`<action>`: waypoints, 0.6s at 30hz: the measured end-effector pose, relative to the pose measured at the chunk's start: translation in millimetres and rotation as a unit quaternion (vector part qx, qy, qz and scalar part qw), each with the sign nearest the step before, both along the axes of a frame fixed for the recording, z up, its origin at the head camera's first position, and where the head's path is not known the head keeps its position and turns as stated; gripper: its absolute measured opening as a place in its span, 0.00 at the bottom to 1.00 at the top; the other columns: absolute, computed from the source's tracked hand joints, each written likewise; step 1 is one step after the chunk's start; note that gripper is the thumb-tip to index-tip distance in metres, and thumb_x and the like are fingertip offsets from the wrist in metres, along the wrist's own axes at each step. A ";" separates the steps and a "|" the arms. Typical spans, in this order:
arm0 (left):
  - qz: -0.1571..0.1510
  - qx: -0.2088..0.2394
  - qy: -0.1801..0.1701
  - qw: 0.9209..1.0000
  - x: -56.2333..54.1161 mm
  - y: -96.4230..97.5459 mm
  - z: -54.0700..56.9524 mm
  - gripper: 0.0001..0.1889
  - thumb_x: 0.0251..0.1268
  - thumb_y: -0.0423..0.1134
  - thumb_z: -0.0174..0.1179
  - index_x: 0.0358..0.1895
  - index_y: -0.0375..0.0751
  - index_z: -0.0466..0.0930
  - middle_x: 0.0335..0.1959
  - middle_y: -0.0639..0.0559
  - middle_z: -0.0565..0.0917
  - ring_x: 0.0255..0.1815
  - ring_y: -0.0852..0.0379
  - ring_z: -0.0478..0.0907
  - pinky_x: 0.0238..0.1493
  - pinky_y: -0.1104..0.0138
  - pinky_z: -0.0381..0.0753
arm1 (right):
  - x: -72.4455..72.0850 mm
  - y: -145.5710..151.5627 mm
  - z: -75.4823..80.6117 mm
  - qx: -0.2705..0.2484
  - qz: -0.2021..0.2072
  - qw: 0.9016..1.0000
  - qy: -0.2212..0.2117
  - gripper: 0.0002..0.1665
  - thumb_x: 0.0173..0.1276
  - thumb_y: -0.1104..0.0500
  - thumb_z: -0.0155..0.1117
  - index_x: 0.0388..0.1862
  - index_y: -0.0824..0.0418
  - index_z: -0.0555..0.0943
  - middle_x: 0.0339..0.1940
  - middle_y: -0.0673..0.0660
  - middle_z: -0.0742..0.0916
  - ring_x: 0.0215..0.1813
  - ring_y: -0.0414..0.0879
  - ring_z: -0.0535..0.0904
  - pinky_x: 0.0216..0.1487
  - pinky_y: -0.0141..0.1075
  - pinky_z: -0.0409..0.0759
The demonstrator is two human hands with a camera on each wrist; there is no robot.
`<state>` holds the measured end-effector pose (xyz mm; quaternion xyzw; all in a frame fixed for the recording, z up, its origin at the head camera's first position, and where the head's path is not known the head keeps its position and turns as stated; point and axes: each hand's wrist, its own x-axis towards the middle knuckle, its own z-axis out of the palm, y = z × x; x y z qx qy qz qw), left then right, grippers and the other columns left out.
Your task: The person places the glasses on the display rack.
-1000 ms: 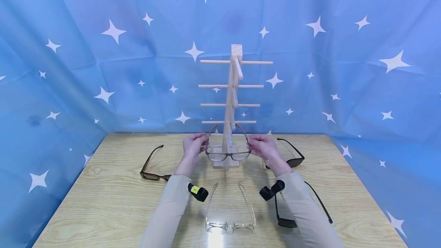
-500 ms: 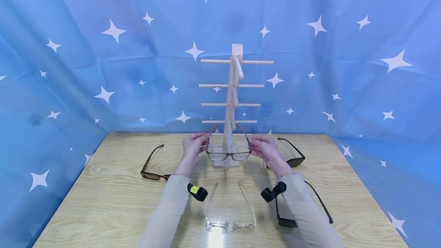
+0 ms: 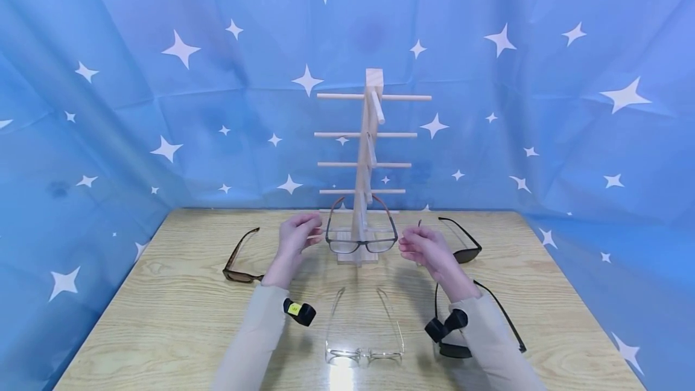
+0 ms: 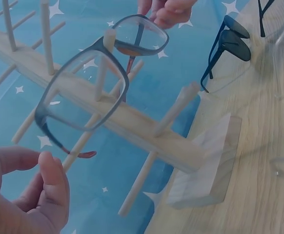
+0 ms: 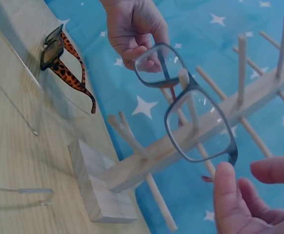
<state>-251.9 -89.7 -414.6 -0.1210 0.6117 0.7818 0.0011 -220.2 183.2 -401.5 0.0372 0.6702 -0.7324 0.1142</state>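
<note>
A pair of dark-framed eyeglasses (image 3: 362, 242) with reddish temple tips hangs on the lower part of a wooden display rack (image 3: 362, 155). Its bridge rests over a front peg, and the temples reach back over a crossbar, as the right wrist view shows. My left hand (image 3: 295, 237) is just left of the frame, fingers loosely bent, a small gap between them and the temple. On the other side my right hand (image 3: 429, 249) is also apart from the glasses, its thumb and fingers (image 5: 225, 190) spread near the hinge. Neither hand holds anything.
Clear-framed glasses (image 3: 358, 355) lie on the wooden table in front. Tortoiseshell sunglasses (image 3: 239, 276) lie to the left. At the right are dark sunglasses (image 3: 467, 255) and black sunglasses (image 3: 455, 352) partly under my right forearm. A blue starry curtain (image 3: 217, 77) hangs behind.
Both hands have let go of the dark-framed eyeglasses and drawn slightly outward and back. The eyeglasses stay on the rack.
</note>
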 end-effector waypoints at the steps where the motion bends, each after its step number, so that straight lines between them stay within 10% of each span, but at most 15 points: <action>1: -0.002 -0.002 0.002 1.000 1.6 -2.0 0.0 0.12 0.61 0.29 0.59 0.46 0.27 0.78 0.31 0.49 0.81 0.28 0.59 0.80 0.27 0.73 0.80 | 2.0 0.4 -0.9 0.000 0.000 1.000 -0.002 0.18 0.72 0.63 0.52 0.54 0.75 0.65 0.33 0.53 0.82 0.33 0.40 0.81 0.37 0.28 0.82; 18: -0.013 -0.043 0.009 0.999 23.8 -42.2 -12.5 0.15 0.61 0.29 0.59 0.49 0.23 0.76 0.28 0.51 0.80 0.26 0.60 0.79 0.33 0.70 0.83 | 40.6 -15.0 -0.6 -0.003 0.045 0.999 0.018 0.08 0.69 0.64 0.56 0.43 0.68 0.72 0.32 0.54 0.82 0.35 0.43 0.81 0.39 0.32 0.82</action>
